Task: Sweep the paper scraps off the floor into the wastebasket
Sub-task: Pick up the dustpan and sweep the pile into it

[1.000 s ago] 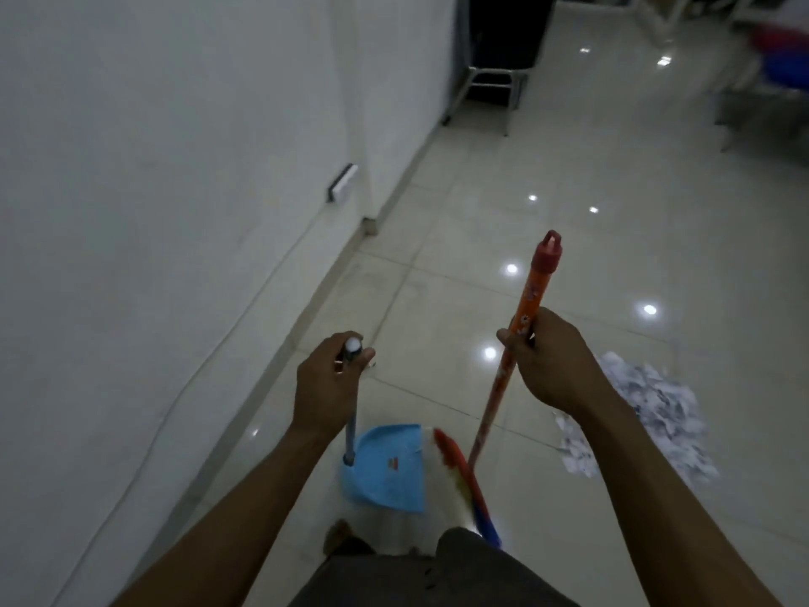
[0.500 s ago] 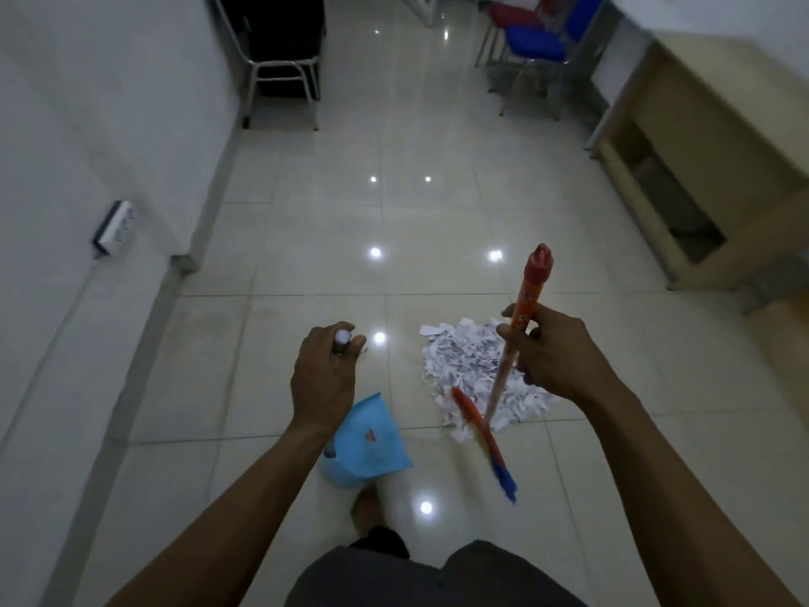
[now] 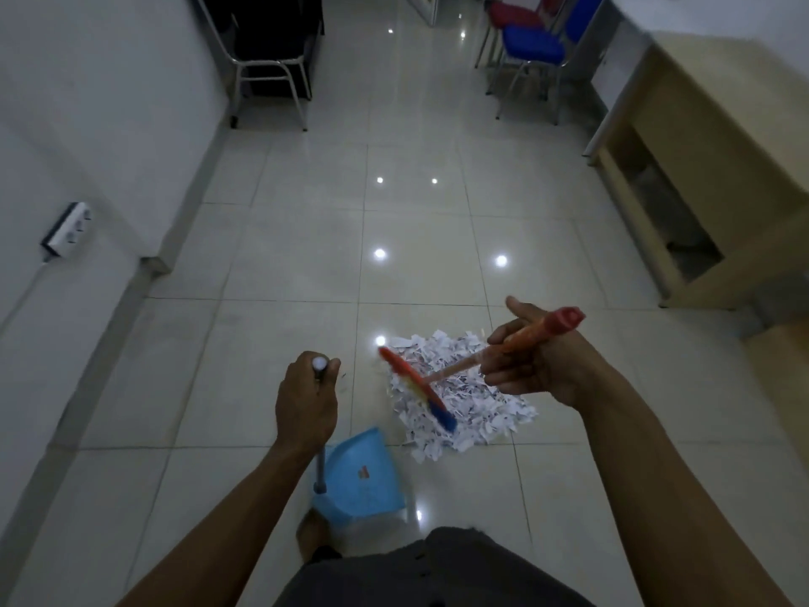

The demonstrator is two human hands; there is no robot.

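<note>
Now at the gathering step: right hand (image 3: 538, 365), fingers (image 3: 497, 378) clamped on the broom (image 3: 416, 387), holds its head over the paper scraps (image 3: 477, 409) piled on the floor (image 3: 284, 273) — just far-right of the dustpan (image 3: 359, 475), whose handle the left hand (image 3: 306, 400) grips. Next, probably: set pan against pile, sweep inward.

A black chair (image 3: 271, 37), blue chair (image 3: 532, 43), wooden desk (image 3: 709, 124) and seemingly a wall socket strip (image 3: 68, 230).

Glossy tiled floor (image 3: 306, 273), paper scraps (image 3: 473, 414), plastic dustpan (image 3: 363, 475)
</note>
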